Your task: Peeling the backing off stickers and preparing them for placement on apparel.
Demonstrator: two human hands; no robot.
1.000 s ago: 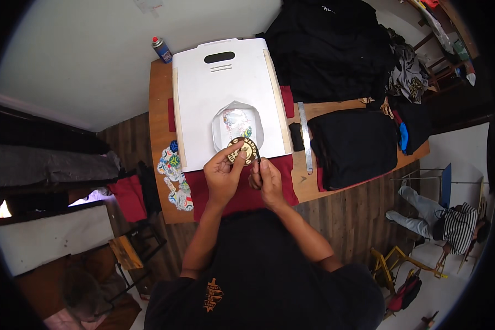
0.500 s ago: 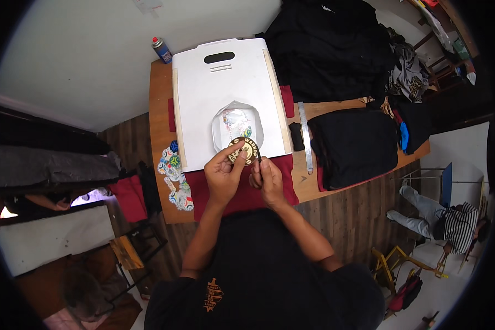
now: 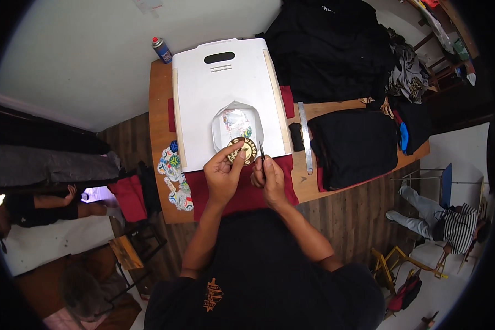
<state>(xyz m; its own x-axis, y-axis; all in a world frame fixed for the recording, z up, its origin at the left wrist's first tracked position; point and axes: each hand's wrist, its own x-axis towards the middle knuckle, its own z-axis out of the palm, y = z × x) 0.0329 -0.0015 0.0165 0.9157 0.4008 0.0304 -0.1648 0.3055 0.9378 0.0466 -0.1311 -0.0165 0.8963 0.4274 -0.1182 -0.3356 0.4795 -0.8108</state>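
Observation:
Between the thumb and fingers of my left hand [image 3: 223,171] is a round dark and gold printed badge [image 3: 237,147], held face up. My right hand [image 3: 270,179], closed just to the right of it, grips a slim dark pointed tool [image 3: 262,153] whose tip stands upward beside the badge's right edge. Whether the tool is scissors or a blade I cannot make out. Beneath and beyond the badge is a clear, many-sided see-through piece [image 3: 234,118] with coloured prints inside, on a white board [image 3: 231,82]. Dark red cloth [image 3: 220,201] lies under the board.
A metal ruler [image 3: 304,137] and folded black garments [image 3: 355,146] lie to the right. Black cloth [image 3: 330,49] is heaped behind. A spray can [image 3: 161,50] stands at the back left, colourful cut scraps [image 3: 173,176] at the left edge. Other people are at both sides.
My right hand has turned slightly, and the pointed tool now stands apart from the badge's edge. My left hand holds the badge nearly still. At the far left another person has shifted.

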